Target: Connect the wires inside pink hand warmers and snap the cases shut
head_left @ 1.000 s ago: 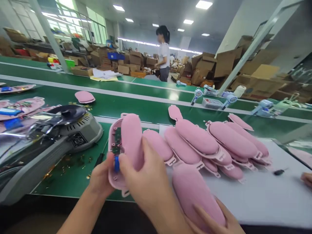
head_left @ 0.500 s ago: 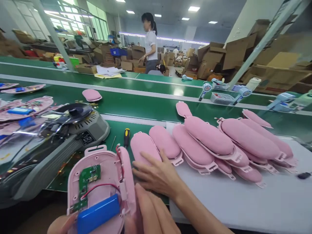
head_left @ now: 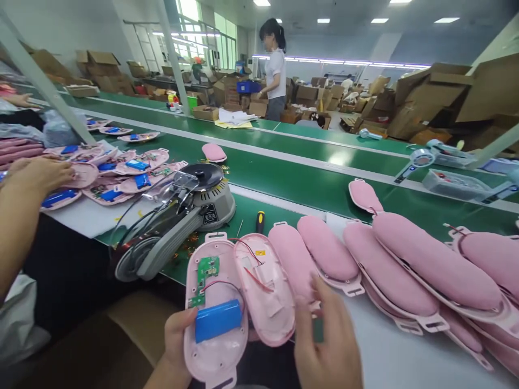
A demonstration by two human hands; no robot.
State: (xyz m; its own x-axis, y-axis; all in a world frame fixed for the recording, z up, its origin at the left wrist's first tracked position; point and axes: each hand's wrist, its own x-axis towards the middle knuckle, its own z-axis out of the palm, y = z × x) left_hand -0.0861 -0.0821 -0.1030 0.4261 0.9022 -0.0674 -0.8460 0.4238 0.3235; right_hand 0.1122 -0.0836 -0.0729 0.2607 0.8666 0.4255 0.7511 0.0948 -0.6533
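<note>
My left hand (head_left: 175, 343) grips the left edge of an open pink shell (head_left: 217, 359), thumb on its rim. Inside it sit a green circuit board (head_left: 207, 267) and a blue battery (head_left: 218, 320). Joined to it by thin wires, the pink cover half (head_left: 265, 292) lies opened out beside it, inner side up, with a red strip and a small yellow label. My right hand (head_left: 326, 335) is at the cover's right edge, thumb and fingers apart; whether the thumb touches the rim I cannot tell. Behind that hand lies a closed pink padded shell (head_left: 290, 254).
A grey tape dispenser (head_left: 219, 205) stands left of centre, near a yellow-black screwdriver (head_left: 260, 221). Pink padded shells (head_left: 430, 259) are piled at right. At far left a co-worker's hand (head_left: 38, 175) is over open shells with batteries. Another person (head_left: 275, 75) stands behind the bench.
The cover half has swung outward from the shell and now lies flat. My right hand has moved right of it. Another person's hand on the padded shells has gone; the view has turned left.
</note>
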